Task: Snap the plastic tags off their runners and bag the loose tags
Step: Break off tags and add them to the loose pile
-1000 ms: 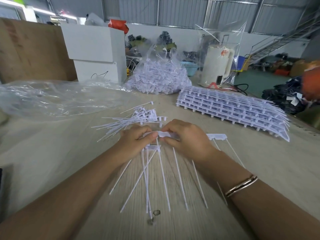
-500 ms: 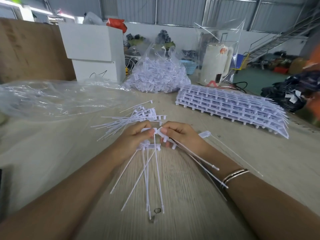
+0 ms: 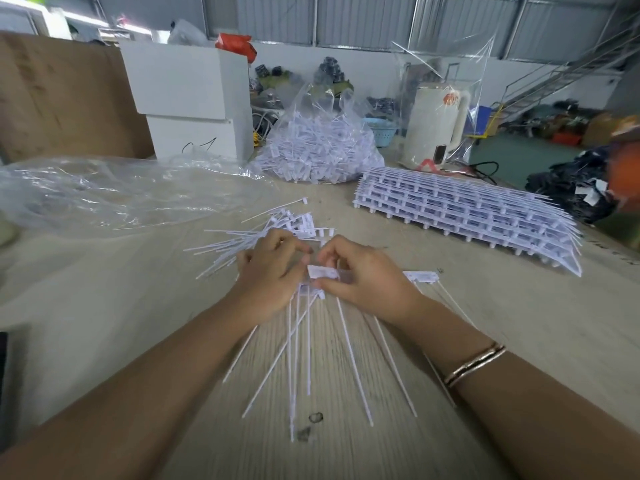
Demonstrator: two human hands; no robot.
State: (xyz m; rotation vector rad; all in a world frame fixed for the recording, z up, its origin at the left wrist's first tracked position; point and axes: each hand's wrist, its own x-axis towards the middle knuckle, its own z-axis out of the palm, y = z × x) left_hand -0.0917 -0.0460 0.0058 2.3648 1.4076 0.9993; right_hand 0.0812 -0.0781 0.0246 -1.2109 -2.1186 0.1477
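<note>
Hands, left (image 3: 273, 271) and right (image 3: 360, 275), still pinching tag strip (image 3: 323, 271), its stems seemingly back flat on table (image 3: 519, 323).

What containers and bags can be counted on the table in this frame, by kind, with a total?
Clear plastic bags: 3 (flat empty bag, bag full of loose tags, bag around the kettle)
White boxes: 2 (upper box, lower box)
White kettles: 1 (kettle)
Total: 6
</note>
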